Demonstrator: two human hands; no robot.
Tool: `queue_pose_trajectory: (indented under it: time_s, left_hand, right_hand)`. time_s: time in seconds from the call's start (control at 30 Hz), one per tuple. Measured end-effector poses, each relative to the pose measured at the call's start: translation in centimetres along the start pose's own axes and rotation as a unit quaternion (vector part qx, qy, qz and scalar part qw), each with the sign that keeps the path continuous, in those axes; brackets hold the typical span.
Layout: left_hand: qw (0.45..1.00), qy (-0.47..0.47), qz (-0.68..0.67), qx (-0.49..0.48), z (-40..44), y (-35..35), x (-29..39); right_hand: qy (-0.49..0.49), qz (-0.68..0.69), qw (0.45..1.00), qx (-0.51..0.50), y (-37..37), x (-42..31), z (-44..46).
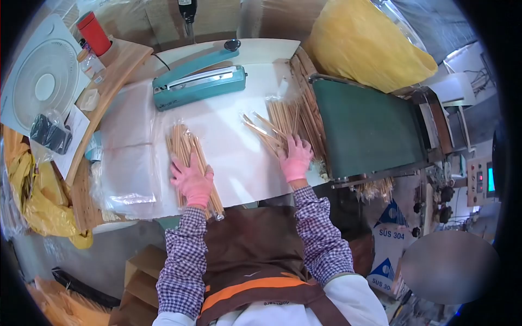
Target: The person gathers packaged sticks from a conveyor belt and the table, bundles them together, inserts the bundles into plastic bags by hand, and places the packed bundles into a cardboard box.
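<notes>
My left hand (192, 181), in a pink glove, lies with spread fingers on a bundle of thin wooden sticks in clear wrappers (182, 142) on the white tabletop (234, 157). My right hand (297, 157), also gloved in pink, rests on several wrapped sticks (265, 133) that lie at a slant. Its fingers are slightly apart and point away from me. Just beyond it is another group of wrapped sticks (283, 115), beside the wooden edge on the right.
A teal heat sealer (200, 87) stands at the back of the table. Clear plastic bags (128, 152) lie left. A green conveyor belt (364, 127) adjoins on the right, below a yellow bag (364, 43). A wooden shelf (117, 70) holds a red can (93, 33).
</notes>
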State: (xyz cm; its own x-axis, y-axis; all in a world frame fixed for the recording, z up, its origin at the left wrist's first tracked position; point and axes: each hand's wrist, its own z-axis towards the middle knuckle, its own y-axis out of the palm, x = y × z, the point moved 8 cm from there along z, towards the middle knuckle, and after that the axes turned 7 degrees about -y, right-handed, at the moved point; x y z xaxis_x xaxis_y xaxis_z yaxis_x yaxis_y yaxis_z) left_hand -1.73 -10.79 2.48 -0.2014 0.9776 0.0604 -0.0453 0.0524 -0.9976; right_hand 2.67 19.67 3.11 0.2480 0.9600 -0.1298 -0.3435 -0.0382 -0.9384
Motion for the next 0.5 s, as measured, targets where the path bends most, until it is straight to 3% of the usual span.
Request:
queue_pose_trajectory:
  time_s: [0.4, 0.47, 0.5]
  left_hand:
    - [1.0, -0.013, -0.01, -0.004, 0.0, -0.1, 0.2]
    - [0.999, -0.027, -0.024, -0.004, 0.2, 0.0, 0.5]
    - [0.999, -0.041, -0.029, -0.007, 0.4, 0.1, 0.6]
  right_hand:
    - [-0.095, -0.106, 0.981, -0.131, 2.4, -9.2, -0.5]
    - [-0.131, 0.002, 0.987, -0.092, 1.3, -14.3, -2.1]
    - [-0.156, 0.105, 0.972, -0.144, 3.1, -16.3, -3.1]
